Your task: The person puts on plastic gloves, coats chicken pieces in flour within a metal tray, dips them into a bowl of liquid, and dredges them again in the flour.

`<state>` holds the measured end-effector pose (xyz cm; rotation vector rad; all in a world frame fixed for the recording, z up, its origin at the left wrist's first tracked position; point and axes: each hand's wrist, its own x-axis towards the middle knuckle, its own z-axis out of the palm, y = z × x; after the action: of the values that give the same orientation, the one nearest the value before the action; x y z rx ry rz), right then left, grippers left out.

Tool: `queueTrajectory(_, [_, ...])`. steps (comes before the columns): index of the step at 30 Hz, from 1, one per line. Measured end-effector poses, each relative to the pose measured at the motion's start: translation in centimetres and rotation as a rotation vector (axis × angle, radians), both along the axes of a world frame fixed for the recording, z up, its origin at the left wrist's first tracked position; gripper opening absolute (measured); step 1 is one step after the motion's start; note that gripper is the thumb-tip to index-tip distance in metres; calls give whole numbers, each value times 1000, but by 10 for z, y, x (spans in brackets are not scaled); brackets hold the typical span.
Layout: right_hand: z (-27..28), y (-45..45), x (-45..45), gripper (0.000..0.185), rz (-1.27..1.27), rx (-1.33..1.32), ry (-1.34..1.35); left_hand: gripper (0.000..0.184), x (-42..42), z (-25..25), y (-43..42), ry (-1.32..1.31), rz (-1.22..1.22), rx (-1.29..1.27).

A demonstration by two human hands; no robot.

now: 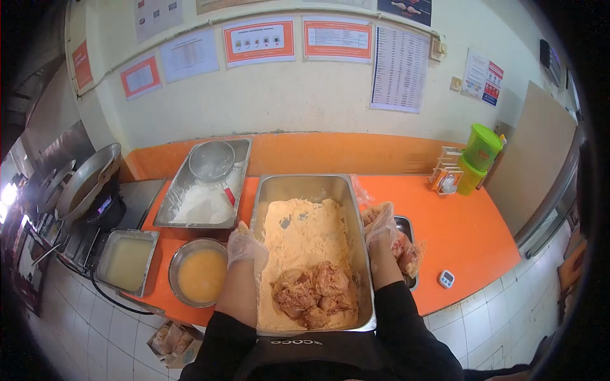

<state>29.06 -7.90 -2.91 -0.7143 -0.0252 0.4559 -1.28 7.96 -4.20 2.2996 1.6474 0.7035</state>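
1. Nearest the viewer: dark apron (305, 355) between two black sleeves (222, 340), the wearer standing at the near side of an orange table (470, 222).
2. Far left: a wok (89, 184); nearer and to its right, a rectangular pan (135, 234) of pale, cloudy liquid.
3. Left, far side: a metal tray (194, 225) of white powder (202, 204), with a sieve (213, 162) at its far end. On the near side of this tray stands a round bowl (173, 273) of yellow-orange liquid.
4. Left hand (244, 246), in clear plastic, beside the left wall of the deep tray; from where I stand, I cannot tell whether its fingers close on the rim.
5. Centre: the deep tray (305, 185), spread with peach-coloured powder (298, 228); coated meat pieces (314, 293) lie heaped in its near half.
6. Right hand (379, 221), likewise covered, beside the right wall; its grip cannot be told either.
7. Just right of that hand: a small metal dish (403, 222) holding raw meat (401, 246).
8. Right: a timer (447, 279) near; a white rack (448, 168) and stacked green tubs (481, 149) far.
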Motion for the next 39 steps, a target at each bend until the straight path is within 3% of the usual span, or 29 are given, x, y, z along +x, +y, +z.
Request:
queueTrajectory(2, [-25,4,17,32,55,90,26,44,1,13,-7,28,2,-67])
queueTrajectory(5, [5,-4,-4,31,10,51,157,43,4,40,-26,81,-5,-139])
queueTrajectory(10, [-24,-8,18,28,467,92,58,43,-1,44,-33,128,-31,-131])
queueTrajectory(11, [-26,-8,18,29,320,-37,-5,42,-3,46,-38,121,-22,-102])
queueTrajectory(12, [-8,-12,4,31,177,-186,-58,42,-5,50,-43,111,-13,-71])
queueTrajectory(15, [2,-16,15,37,166,18,-11,42,-14,71,-60,-11,-1,73])
queueTrajectory(17, [6,-22,20,42,156,151,25,36,-16,81,-68,-1,-15,391])
queueTrajectory(18, [15,-34,14,47,280,172,-50,33,-17,84,-69,4,-22,544])
queueTrajectory(21, [17,-28,17,49,114,216,-185,23,-11,81,-60,-778,-136,183])
queueTrajectory(22, [46,-37,-8,49,131,265,-94,21,-9,75,-50,-1015,-164,74])
queueTrajectory(23, [47,-30,-8,50,114,197,-137,19,-7,45,-25,-1199,-193,-38])
queueTrajectory(25, [42,-20,-15,52,81,49,-213,16,-17,40,-38,-932,-151,127])
queueTrajectory(26, [41,-23,-18,53,168,3,-195,15,-25,38,-49,-476,-88,390])
queueTrajectory(28, [75,-25,-26,56,328,-35,-201,12,-20,60,-39,-509,-31,344])
queueTrajectory(29, [86,-21,-22,55,325,-12,-205,10,-18,61,-31,-977,-55,-7])
queueTrajectory(31, [80,-29,-22,53,324,-28,-158,13,-19,19,-6,-736,-131,-213])
queueTrajectory(32, [67,-23,-17,51,256,108,-142,18,-15,-34,37,-58,-190,-31])
queueTrajectory(33, [50,-7,-8,49,183,247,-123,19,-20,-51,37,103,-180,43])
queueTrajectory(34, [45,-7,-9,49,180,222,-110,20,-24,-60,32,260,-166,121])
queueTrajectory(35, [40,-8,-9,49,176,196,-97,20,-21,-61,36,186,-141,154])
queueTrajectory(37, [78,-11,-7,50,302,-139,-129,20,-14,-32,20,-266,-90,170])
queueTrajectory(39, [78,1,4,57,208,-161,-252,20,-11,-15,15,-422,-86,133])
